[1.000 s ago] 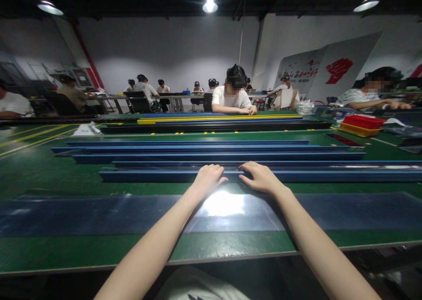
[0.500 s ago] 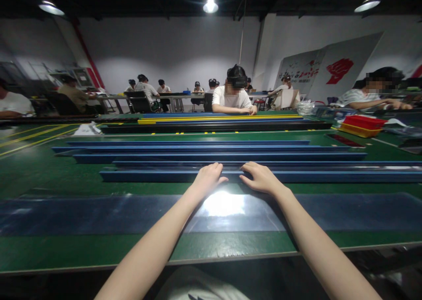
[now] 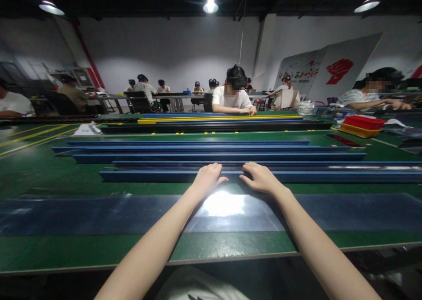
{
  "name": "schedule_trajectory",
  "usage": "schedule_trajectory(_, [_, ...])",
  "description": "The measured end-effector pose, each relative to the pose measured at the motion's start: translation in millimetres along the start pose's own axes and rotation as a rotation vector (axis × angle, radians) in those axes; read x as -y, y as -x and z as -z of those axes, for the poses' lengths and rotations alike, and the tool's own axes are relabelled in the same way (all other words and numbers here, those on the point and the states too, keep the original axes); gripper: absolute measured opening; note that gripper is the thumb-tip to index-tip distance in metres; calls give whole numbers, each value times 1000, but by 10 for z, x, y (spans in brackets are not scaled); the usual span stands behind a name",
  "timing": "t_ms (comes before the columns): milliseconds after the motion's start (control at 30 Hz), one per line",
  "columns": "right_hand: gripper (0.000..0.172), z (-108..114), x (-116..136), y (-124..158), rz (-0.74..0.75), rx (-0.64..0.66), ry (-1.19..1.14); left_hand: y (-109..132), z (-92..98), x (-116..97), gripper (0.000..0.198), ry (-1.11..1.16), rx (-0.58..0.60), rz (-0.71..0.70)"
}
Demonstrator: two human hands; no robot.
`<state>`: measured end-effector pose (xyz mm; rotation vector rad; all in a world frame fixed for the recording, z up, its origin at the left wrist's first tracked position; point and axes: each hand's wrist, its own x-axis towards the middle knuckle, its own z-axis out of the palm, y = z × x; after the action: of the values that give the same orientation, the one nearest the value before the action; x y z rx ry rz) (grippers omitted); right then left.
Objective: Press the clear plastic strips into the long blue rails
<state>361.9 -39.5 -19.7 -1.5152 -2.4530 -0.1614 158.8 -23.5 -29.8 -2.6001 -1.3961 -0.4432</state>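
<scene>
A long blue channel strip lies across the table in front of me, its nearest wall facing me. My left hand grips that wall left of centre, thumb on the near side and fingers bent over the top. A short gap to the right, my right hand holds the same wall in a similar way, its fingertips hidden inside the channel. Clear film shows between the channel's walls. Under my forearms a wide transparent sheet lies flat, with a bright glare in its middle.
More blue strips lie parallel behind. Farther off are black strips and yellow strips, with a person seated beyond. A red bin over a yellow one stands at right, near a dark red flat object. The green table ends close to me.
My right hand's fingertips have shifted very slightly to the right along the strip. Otherwise both hands and the strips look the same.
</scene>
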Motion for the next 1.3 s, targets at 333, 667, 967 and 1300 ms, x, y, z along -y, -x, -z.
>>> schedule_trajectory(333, [22, -31, 34, -2, 58, -41, 9, 3, -21, -2, 28, -51, -23, -32])
schedule_trajectory(667, [17, -6, 47, -46, 76, -61, 37, 9, -15, -1, 28, -74, -11, -38])
schedule_trajectory(967, [18, 23, -3, -44, 61, -42, 39, 9, -24, 26, 33, -120, -63, -79])
schedule_trajectory(1300, [18, 120, -198, 85, -67, -16, 63, 21, -12, 14, 31, -119, -62, -95])
